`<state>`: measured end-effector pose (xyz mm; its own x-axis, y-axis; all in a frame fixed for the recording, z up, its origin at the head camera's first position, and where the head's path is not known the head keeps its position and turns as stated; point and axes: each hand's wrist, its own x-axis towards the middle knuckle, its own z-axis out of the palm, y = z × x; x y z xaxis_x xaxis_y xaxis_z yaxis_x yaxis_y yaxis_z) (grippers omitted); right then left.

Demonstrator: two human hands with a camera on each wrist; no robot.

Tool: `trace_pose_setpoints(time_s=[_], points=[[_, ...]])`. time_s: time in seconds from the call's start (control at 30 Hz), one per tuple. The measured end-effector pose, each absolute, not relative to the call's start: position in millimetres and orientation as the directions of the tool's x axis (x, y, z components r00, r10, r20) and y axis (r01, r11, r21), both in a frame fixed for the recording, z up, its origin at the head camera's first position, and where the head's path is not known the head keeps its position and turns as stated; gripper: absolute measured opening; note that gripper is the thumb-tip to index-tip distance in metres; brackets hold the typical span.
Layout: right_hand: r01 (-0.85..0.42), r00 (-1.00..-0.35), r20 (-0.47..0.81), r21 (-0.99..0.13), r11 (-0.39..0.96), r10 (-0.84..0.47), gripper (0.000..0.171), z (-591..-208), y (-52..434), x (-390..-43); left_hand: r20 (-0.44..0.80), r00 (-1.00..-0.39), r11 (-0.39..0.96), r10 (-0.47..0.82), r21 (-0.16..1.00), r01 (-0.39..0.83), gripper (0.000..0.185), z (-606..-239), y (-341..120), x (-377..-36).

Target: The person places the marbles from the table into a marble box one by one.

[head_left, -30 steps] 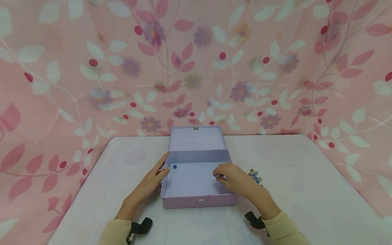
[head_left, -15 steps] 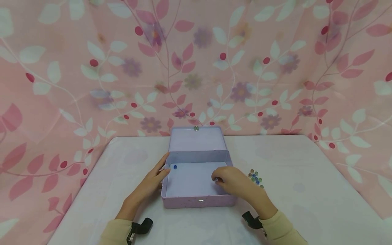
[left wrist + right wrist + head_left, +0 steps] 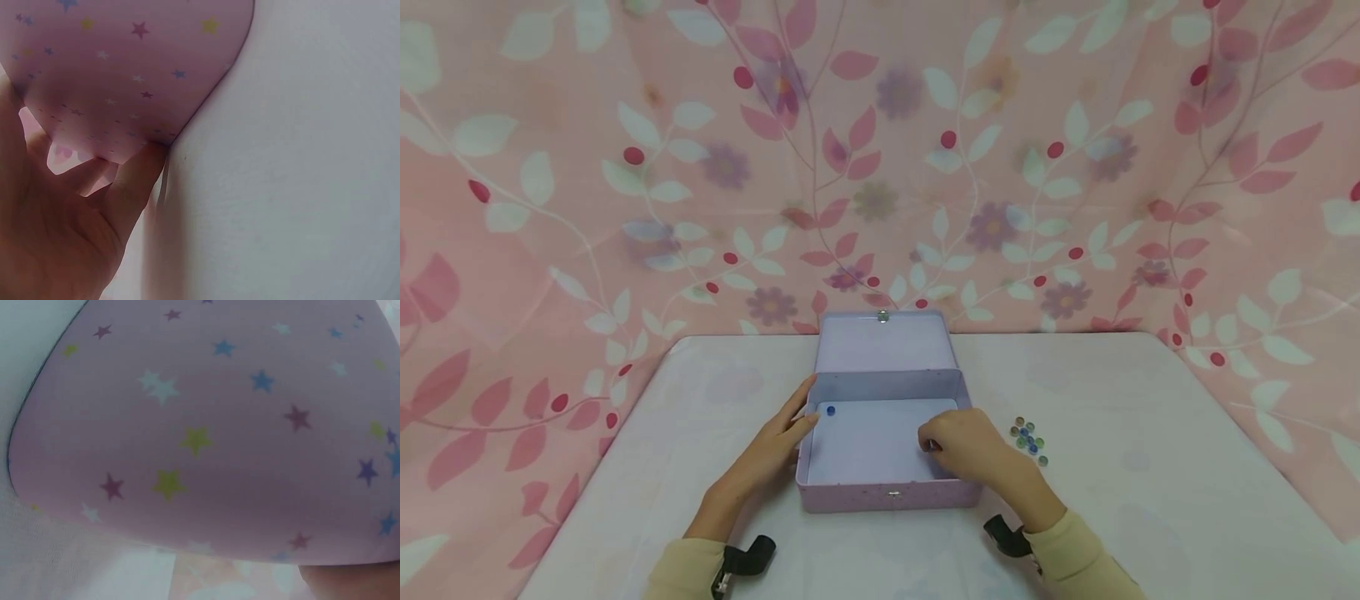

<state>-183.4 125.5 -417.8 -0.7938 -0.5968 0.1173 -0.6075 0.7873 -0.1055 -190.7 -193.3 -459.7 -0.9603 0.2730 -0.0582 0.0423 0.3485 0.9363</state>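
A lilac metal box with printed stars stands on the table, its lid raised at the back. My left hand holds the box's left wall, thumb on the rim and fingers along the outside. The left wrist view shows those fingers against the starry side. My right hand reaches over the right rim into the box, fingers curled and pinching a small dark marble, mostly hidden by the fingers. One blue marble lies in the box's back left corner. The starry right wall fills the right wrist view.
Several blue, green and amber glass marbles lie in a loose cluster on the table, just right of the box. A white cloth covers the table, and a pink floral curtain hangs behind it.
My right hand has lowered slightly and shifted a little left inside the box, its marble now more covered by the fingers. My left hand keeps its place on the box.
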Motion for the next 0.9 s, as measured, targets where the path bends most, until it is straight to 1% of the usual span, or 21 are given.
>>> trace_pose_setpoints(time_s=[0.1,0.3,0.63,0.9], points=[[-0.598,-0.801,0.114,-0.085,0.797,-0.588,0.010,-417.5,124.7,-182.8,-0.051,-0.960,0.352,0.274,0.935,0.051,0.060,-460.6,-192.5,-190.8],[-0.590,-0.806,0.125,-0.081,0.804,-0.579,0.009,-416.9,123.7,-182.9,-0.061,-0.962,0.357,0.265,0.933,0.040,0.059,-459.9,-191.8,-191.0],[-0.585,-0.810,0.141,-0.118,0.802,-0.570,0.006,-419.3,123.2,-184.2,-0.060,-0.962,0.364,0.266,0.930,0.042,0.059,-460.0,-193.1,-190.0],[-0.583,-0.812,0.122,-0.142,0.800,-0.570,0.010,-417.3,128.6,-184.7,-0.054,-0.960,0.364,0.273,0.930,0.051,0.059,-459.1,-192.9,-190.7]])
